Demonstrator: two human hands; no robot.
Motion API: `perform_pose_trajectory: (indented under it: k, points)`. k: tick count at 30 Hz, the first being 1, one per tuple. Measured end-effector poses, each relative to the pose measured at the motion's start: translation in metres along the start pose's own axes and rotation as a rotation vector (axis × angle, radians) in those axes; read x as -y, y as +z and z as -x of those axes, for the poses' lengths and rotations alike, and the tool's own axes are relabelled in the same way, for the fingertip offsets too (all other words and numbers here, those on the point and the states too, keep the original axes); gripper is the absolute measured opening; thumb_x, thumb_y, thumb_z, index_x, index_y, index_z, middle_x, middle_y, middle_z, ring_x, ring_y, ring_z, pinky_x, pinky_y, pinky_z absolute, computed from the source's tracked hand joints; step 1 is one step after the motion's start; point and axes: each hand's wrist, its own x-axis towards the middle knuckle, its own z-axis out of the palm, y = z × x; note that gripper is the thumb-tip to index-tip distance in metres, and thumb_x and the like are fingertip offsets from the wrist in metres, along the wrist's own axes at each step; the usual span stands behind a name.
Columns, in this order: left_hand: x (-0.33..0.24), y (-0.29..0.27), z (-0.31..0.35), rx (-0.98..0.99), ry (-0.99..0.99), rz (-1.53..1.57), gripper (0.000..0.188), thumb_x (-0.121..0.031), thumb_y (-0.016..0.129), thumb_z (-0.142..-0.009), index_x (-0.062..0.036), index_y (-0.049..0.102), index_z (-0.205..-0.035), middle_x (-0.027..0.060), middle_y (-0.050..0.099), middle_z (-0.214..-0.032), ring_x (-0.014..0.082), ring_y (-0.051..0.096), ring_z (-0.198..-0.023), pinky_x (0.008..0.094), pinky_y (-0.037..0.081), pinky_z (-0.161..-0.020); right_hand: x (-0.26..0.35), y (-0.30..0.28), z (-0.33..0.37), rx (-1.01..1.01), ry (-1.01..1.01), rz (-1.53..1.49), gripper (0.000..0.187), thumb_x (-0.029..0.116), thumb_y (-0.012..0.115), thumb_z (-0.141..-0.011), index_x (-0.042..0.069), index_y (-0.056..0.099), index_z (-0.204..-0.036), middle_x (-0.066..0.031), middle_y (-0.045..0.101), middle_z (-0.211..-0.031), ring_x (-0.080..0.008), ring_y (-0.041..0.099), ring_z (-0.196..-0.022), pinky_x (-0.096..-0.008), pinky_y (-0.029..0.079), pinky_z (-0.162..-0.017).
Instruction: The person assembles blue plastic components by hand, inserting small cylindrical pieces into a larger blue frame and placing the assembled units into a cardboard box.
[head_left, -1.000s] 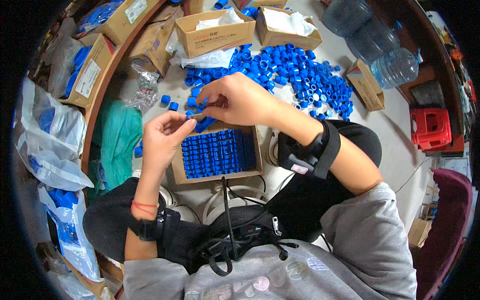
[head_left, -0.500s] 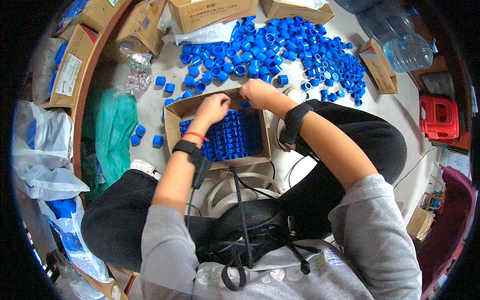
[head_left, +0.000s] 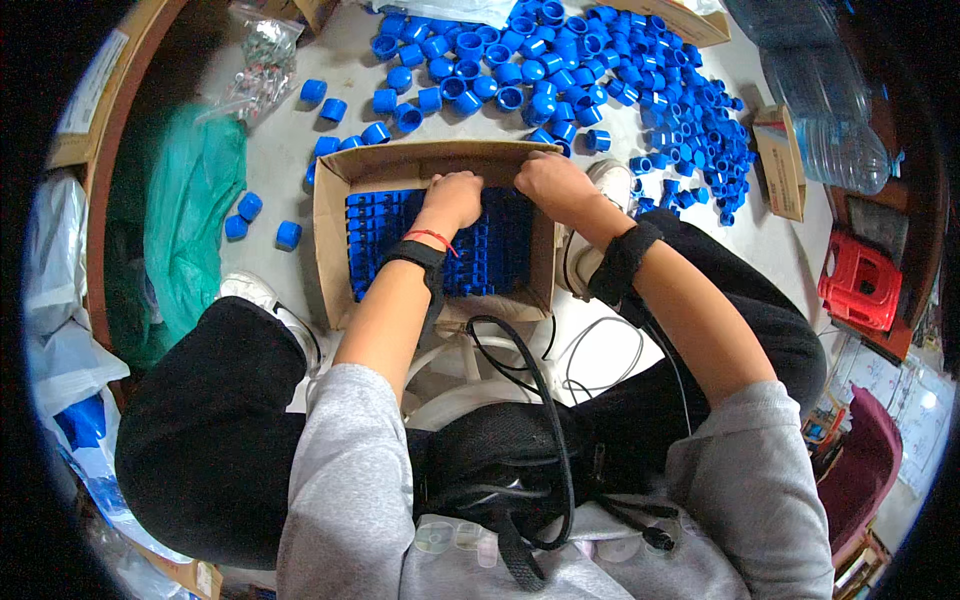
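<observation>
Between my legs is an open cardboard box (head_left: 333, 245) with rows of blue plastic clip-like fittings (head_left: 372, 232) packed inside. Over the middle of these rows, my left hand (head_left: 455, 200) is closed, its fingers curled downward; whatever is in them is hidden. At the box's far right corner my right hand (head_left: 560, 188) is also closed, fingers bent toward the inside of the rim. I cannot tell whether it grips the cardboard or a small part. Beyond the box spreads a large heap of loose blue pipe caps (head_left: 510, 72).
A few stray blue caps (head_left: 289, 235) lie left of the box, near a green sack (head_left: 190, 225). Back left is a clear bag of small parts (head_left: 265, 70). Large clear water bottles (head_left: 845, 150), a small carton (head_left: 778, 165) and a red stool (head_left: 860, 280) stand to the right. Cables run near my lap.
The view has shifted, so the heap sits higher in the picture. My right hand has moved from the box's far rim to its far right corner. My left hand stays over the fittings.
</observation>
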Motion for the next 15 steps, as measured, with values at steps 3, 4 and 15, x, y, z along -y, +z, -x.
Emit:
perform_pose_trajectory:
  k: [3,4,15]
  points:
    - [-0.001,0.002,0.002,-0.040,0.000,0.009,0.021,-0.008,0.040,-0.066,-0.0057,0.056,-0.080,0.0104,0.053,-0.088,0.0266,0.049,-0.084,0.0382,0.037,-0.073,-0.001,0.002,-0.003,0.034,0.010,0.029,0.011,0.012,0.046,-0.064,0.007,0.054,-0.058,-0.0097,0.054,-0.063,-0.0246,0.054,-0.069,-0.0334,0.043,-0.060]
    - [-0.001,0.002,0.003,-0.060,0.006,0.007,0.021,-0.008,0.040,-0.066,-0.0054,0.056,-0.078,0.0106,0.053,-0.087,0.0268,0.050,-0.084,0.0379,0.038,-0.073,-0.001,0.002,-0.004,0.039,-0.002,0.034,0.011,0.012,0.046,-0.064,0.007,0.054,-0.058,-0.0097,0.054,-0.063,-0.0246,0.054,-0.069,-0.0334,0.043,-0.060]
    - [0.002,0.002,0.007,0.002,-0.017,0.102,0.033,-0.004,0.041,-0.064,-0.0085,0.051,-0.094,0.0099,0.049,-0.093,0.0258,0.046,-0.091,0.0387,0.035,-0.076,0.005,0.008,-0.011,0.109,0.040,0.082,0.013,0.013,0.045,-0.065,0.008,0.055,-0.058,-0.0095,0.054,-0.063,-0.0242,0.054,-0.065,-0.0335,0.044,-0.055]
